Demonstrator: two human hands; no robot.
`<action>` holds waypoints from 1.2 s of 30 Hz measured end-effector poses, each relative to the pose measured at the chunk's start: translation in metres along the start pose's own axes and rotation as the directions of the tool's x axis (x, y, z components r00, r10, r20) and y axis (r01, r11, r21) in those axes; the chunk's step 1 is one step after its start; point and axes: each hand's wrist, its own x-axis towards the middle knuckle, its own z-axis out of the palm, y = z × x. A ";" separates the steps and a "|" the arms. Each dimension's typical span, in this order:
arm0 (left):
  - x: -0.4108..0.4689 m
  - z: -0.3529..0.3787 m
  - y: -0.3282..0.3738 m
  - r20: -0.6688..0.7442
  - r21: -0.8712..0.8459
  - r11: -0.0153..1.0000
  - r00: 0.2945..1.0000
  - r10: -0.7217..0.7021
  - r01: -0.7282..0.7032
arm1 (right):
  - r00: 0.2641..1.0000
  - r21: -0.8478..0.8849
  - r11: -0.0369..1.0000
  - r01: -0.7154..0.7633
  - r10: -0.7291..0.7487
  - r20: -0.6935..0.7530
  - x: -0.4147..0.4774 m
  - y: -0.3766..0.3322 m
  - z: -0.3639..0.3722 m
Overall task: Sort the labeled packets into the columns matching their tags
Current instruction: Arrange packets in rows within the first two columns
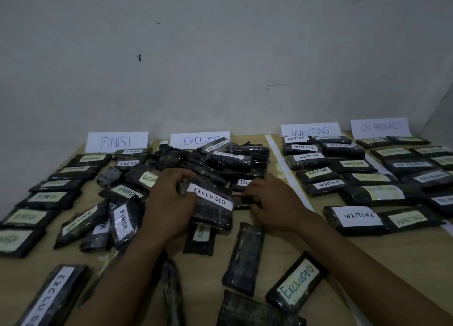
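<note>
Perhaps fifty packets [296, 280] (two hands [169, 203] [272, 203])

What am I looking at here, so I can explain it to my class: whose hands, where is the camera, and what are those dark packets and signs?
No machine here: a person works bare-handed, and the one picture comes from a camera worn on their head, looking down. On the wooden table lie dark wrapped packets with handwritten tags. Four paper signs by the wall head the columns: FINISH sign, EXCLUDED sign, WAITING sign, ON PROGRESS sign. The left hand grips an EXCLUDED packet by its edge; the right hand touches a smaller dark packet beside it, though its grip is unclear.
</note>
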 end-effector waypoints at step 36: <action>-0.065 0.135 0.090 0.543 -0.145 0.826 0.654 0.527 -0.545 | 0.717 0.992 0.096 -0.084 0.697 -0.006 -0.156 0.026 -0.070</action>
